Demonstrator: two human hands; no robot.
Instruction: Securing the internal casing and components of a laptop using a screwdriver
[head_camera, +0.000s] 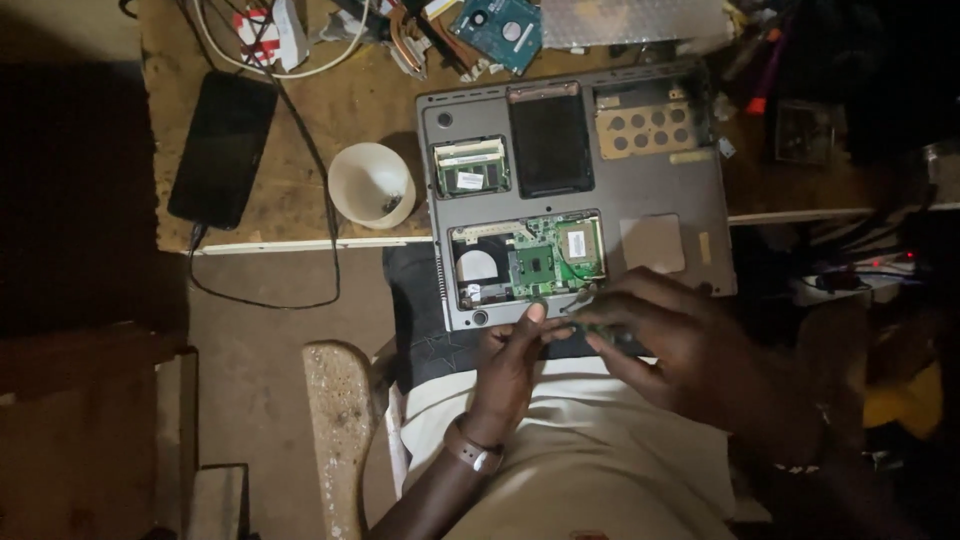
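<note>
One white cup (371, 184) stands on the wooden bench (350, 100), just left of the laptop; a few small dark bits lie at its bottom, too small to tell apart. The one grey laptop (660, 190) lies bottom-up, its near edge jutting past the bench edge over the person's lap. Three bays in its underside are uncovered: a small one at the far left holds a memory card (470, 178), a black one (551, 142) beside it looks bare inside, and a wide near one shows a green circuit board (560, 255) with a square chip and a round opening to its left.

The left hand (510, 365) comes up from the lap, fingers curled under the laptop's near edge and the thumb pressed up against that edge. The right hand (665, 335) is half closed, its fingers pinching a small dark green part (603, 330) just at the near edge of the laptop, below the circuit board; what kind of part it is cannot be told.

On the far side of the bench lies one bare hard drive (497, 30) among white cables (300, 68). One black phone (222, 148) lies at the bench's left, with a dark cord trailing from its near end.
</note>
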